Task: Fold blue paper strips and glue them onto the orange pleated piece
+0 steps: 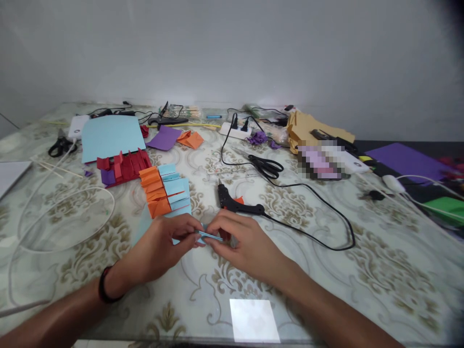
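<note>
Head view: left grip [159,249] and right grip [249,240] both pinch folded blue paper [211,236].

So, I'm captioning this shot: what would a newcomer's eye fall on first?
Probably the left hand and right hand, front and centre, pinching a thin folded light-blue paper piece together. Next, perhaps, the bright orange folded-paper strip just beyond the left hand, and the black pistol-shaped glue gun lying on the pale gold-patterned table beyond the right hand.

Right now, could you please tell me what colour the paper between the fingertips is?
The paper is light blue, seen best in the head view.
</note>
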`<state>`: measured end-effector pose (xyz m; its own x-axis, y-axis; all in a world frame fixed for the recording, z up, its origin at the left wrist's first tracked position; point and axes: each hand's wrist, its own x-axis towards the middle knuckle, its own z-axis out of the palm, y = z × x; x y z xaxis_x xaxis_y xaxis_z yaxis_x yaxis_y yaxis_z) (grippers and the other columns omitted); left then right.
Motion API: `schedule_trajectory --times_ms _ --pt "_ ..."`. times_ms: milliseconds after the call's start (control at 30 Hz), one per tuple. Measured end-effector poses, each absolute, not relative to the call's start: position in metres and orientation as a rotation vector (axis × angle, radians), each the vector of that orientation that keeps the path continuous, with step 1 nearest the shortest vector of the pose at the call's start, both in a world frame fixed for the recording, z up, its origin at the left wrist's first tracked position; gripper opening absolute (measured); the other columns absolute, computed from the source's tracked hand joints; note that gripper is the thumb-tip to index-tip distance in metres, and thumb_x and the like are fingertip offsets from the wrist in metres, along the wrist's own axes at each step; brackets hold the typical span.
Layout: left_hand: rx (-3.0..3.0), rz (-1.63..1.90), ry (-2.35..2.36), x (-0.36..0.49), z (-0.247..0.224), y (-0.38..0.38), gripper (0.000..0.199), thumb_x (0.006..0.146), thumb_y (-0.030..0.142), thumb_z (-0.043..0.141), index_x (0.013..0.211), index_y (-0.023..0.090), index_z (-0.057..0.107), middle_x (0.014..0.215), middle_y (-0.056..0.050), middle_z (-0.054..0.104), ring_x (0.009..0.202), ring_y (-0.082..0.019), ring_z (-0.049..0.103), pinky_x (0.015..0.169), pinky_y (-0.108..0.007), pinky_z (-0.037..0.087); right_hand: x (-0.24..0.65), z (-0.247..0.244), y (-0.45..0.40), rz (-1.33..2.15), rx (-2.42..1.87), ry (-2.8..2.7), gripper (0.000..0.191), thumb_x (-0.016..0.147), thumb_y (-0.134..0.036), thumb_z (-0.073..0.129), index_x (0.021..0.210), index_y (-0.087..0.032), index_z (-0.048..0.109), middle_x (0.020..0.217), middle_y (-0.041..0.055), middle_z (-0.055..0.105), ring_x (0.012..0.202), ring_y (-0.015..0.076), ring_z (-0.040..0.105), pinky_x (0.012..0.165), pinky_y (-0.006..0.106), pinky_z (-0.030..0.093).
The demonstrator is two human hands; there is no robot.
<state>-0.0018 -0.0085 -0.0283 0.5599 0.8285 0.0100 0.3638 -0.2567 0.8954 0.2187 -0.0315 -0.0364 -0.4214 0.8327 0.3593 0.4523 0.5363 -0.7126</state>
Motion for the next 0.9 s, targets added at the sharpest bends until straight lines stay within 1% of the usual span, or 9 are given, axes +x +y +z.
schedule_trajectory --times_ms 267,333,433,500,633,733,767,833,900 --pt "1.866 0.641 0.904 -0.001 -0.022 -0.009 0.004 0.093 0.020 0.067 0.091 0.022 0.070 0.080 0.001 0.076 0.073 -0.013 0.071 0.071 -0.025 0.059 0.217 -0.032 -0.034 0.703 -1.013 -2.052 0.011 0.090 -0.013 0.064 0.082 -0.020 0.063 0.076 -0.0007 0.059 0.065 0.0123 0.054 0.059 0.024 0.042" --pt "1.905 0.656 0.852 -0.002 -0.020 -0.007 0.005 0.094 0.021 0.066 0.092 0.022 0.071 0.089 -0.002 0.075 0.082 -0.016 0.071 0.073 -0.027 0.060 0.217 -0.032 -0.034 0.708 -1.004 -2.051 0.011 0.092 -0.014 0.063 0.082 -0.020 0.064 0.078 0.0003 0.060 0.066 0.0127 0.056 0.060 0.024 0.044" --pt "1.948 0.749 0.807 -0.010 -0.017 0.004 0.006 0.096 0.025 0.064 0.095 0.022 0.069 0.111 -0.008 0.069 0.104 -0.020 0.068 0.078 -0.029 0.061 0.219 -0.034 -0.033 0.686 -1.009 -2.051 0.011 0.095 -0.016 0.065 0.084 -0.019 0.067 0.080 0.0018 0.064 0.067 0.0135 0.059 0.061 0.025 0.046" --pt "2.072 0.944 0.881 -0.020 -0.016 0.019 0.009 0.095 0.023 0.066 0.087 0.022 0.070 0.106 -0.007 0.066 0.100 -0.019 0.066 0.081 -0.029 0.059 0.220 -0.036 -0.033 0.664 -1.005 -2.046 0.009 0.095 -0.017 0.068 0.087 -0.019 0.071 0.081 0.0025 0.066 0.069 0.0143 0.061 0.063 0.026 0.047" --pt "2.180 1.350 1.368 -0.046 -0.017 0.056 0.010 0.092 0.024 0.067 0.083 0.021 0.071 0.091 -0.004 0.068 0.092 -0.020 0.065 0.087 -0.034 0.054 0.222 -0.040 -0.032 0.632 -0.933 -2.077 0.011 0.096 -0.015 0.067 0.088 -0.018 0.074 0.080 0.0033 0.069 0.069 0.0148 0.062 0.061 0.026 0.046" --pt "2.160 1.227 1.646 -0.060 -0.024 0.077 0.019 0.095 0.033 0.061 0.090 0.020 0.074 0.096 -0.007 0.070 0.092 -0.022 0.066 0.086 -0.036 0.055 0.222 -0.038 -0.031 0.640 -0.962 -2.128 0.012 0.095 -0.013 0.067 0.087 -0.018 0.074 0.080 0.0026 0.069 0.068 0.0147 0.063 0.060 0.025 0.046" --pt "2.161 1.191 1.664 -0.063 -0.028 0.081 0.019 0.093 0.034 0.063 0.097 0.020 0.075 0.102 -0.008 0.072 0.092 -0.023 0.067 0.086 -0.037 0.055 0.222 -0.038 -0.031 0.646 -0.996 -2.150 0.010 0.094 -0.013 0.069 0.086 -0.018 0.074 0.081 0.0025 0.069 0.069 0.0147 0.063 0.061 0.025 0.046" --pt "2.174 1.105 1.680 -0.065 -0.037 0.087 0.031 0.086 0.036 0.071 0.111 0.018 0.074 0.110 -0.011 0.073 0.095 -0.026 0.068 0.090 -0.041 0.055 0.221 -0.037 -0.030 0.664 -1.072 -2.199 0.005 0.090 -0.013 0.074 0.089 -0.017 0.074 0.083 0.0023 0.070 0.069 0.0147 0.064 0.062 0.025 0.047" --pt "2.187 1.048 1.688 -0.066 -0.045 0.092 0.036 0.082 0.034 0.074 0.113 0.016 0.074 0.112 -0.013 0.074 0.105 -0.031 0.066 0.098 -0.047 0.052 0.219 -0.038 -0.030 0.675 -1.109 -2.241 0.008 0.088 -0.014 0.078 0.095 -0.018 0.075 0.084 0.0020 0.072 0.069 0.0146 0.065 0.064 0.025 0.048"
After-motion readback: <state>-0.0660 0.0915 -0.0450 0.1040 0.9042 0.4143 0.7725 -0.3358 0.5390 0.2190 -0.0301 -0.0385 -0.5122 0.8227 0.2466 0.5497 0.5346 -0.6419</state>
